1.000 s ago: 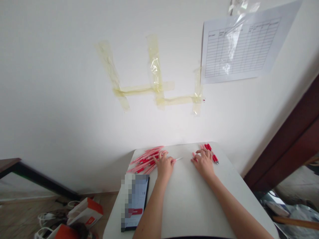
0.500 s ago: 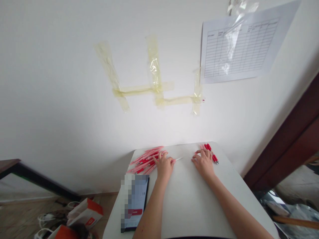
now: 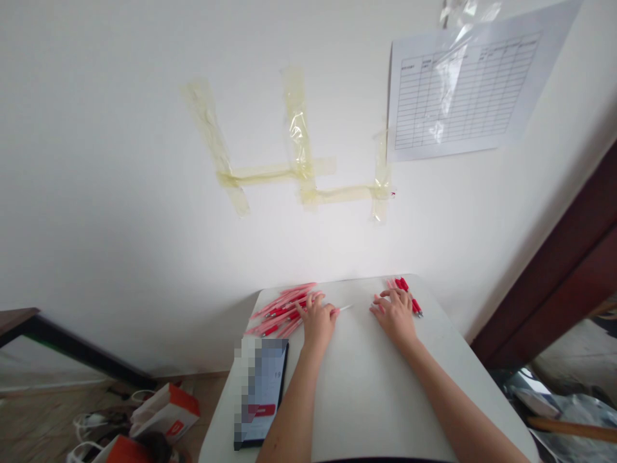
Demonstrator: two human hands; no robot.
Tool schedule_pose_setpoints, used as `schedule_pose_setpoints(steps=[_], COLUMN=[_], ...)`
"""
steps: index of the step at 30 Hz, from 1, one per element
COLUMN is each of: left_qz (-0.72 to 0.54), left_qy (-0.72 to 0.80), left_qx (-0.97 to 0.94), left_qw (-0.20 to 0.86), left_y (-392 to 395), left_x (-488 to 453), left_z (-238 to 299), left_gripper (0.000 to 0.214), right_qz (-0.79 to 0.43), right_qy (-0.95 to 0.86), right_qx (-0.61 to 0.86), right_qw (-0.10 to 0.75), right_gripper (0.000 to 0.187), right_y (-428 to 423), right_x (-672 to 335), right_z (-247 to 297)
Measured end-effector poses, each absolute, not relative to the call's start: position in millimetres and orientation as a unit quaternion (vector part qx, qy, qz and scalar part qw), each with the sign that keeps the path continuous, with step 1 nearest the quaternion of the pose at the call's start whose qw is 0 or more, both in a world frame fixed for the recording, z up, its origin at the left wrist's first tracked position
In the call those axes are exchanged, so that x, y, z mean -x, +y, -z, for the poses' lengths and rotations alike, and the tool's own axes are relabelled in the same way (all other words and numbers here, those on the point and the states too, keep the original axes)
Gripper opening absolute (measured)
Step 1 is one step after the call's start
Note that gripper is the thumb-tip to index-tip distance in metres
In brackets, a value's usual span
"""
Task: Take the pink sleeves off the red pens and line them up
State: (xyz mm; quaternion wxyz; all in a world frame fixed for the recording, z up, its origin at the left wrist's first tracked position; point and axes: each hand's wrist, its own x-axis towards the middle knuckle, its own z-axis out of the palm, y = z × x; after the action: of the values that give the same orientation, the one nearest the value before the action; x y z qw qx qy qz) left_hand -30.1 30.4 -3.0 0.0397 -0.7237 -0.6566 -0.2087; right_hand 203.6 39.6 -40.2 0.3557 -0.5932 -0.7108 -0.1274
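Note:
On a small white table [image 3: 366, 392], my left hand [image 3: 318, 319] rests at the edge of a pile of pink and red pens [image 3: 279, 310]. Its fingers are curled around a thin white refill [image 3: 345, 308] that sticks out to the right. My right hand [image 3: 395, 314] lies over a smaller group of red pens [image 3: 409, 296] at the far right, with its fingers bent down onto them. I cannot make out whether it grips one.
A tablet [image 3: 261, 392] lies at the table's front left edge. The white wall ahead carries strips of yellowed tape [image 3: 299, 173] and a taped paper form [image 3: 463, 90]. Orange and white boxes [image 3: 164, 411] sit on the floor at left. A dark wooden door frame [image 3: 559, 276] stands right.
Almost nothing differs. My right hand's fingers shift slightly over the red pens; my left hand stays put with the refill.

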Motion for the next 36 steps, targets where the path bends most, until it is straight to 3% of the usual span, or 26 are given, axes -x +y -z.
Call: schedule_pose_setpoints(steps=[19,36], left_qz=[0.269,0.27], left_qy=[-0.58,-0.578], left_qx=[0.768,0.769], left_qw=[0.018,0.028], left_y=[26,26], left_x=[23,25], left_z=[-8,-7], left_gripper=[0.008,0.008], right_qz=[0.075,0.058], right_qy=[-0.766,-0.763], right_qx=[0.499,0.475], right_qw=[0.398,0.434], right_gripper=[0.022,0.012], right_y=[38,38], right_x=[-202,-202], right_z=[37,31])
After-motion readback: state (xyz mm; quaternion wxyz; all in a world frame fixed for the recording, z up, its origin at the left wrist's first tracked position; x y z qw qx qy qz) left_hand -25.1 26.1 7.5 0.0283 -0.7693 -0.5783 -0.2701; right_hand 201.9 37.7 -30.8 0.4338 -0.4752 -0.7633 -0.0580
